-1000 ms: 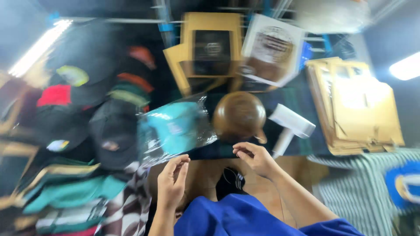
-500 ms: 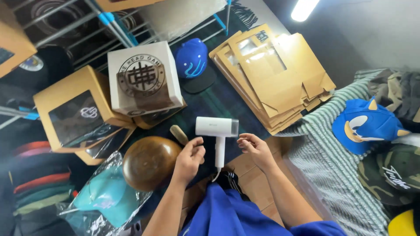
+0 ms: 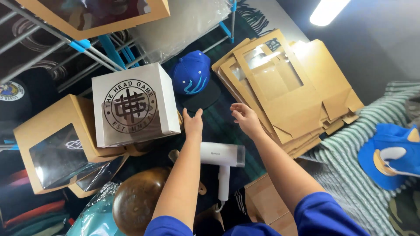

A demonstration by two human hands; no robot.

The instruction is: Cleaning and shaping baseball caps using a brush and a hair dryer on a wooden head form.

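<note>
**Both hands extended, empty, toward cap and flat cartons**

Nearest: brown wooden dome form [image 3: 138, 201], resting on its base beside a teal cap in clear film [image 3: 89, 218]; bagged, presumably to keep dust off. Just beyond: white handheld steamer [image 3: 221, 159], laid on its side on the dark plaid cloth [image 3: 218, 113], handle pointing back toward the body, within easy reach.

Further out: left hand [image 3: 192, 123], released, fingers straight and spread, holding nothing, next to the corner of the white square box [image 3: 131, 105]. Right hand [image 3: 245, 117], released, fingers loosely curled, holding nothing, at the near edge of the stack of flat kraft window cartons [image 3: 284, 87]. Stack kept unfolded and fanned, so that single blanks can be lifted off the top.

Between and beyond both hands: blue cap [image 3: 192, 74], crown up, black brim toward the hands, untouched. Left of it: assembled kraft window box [image 3: 57, 144], leaning against the white box. Farthest: metal rack rails [image 3: 52, 39].
</note>
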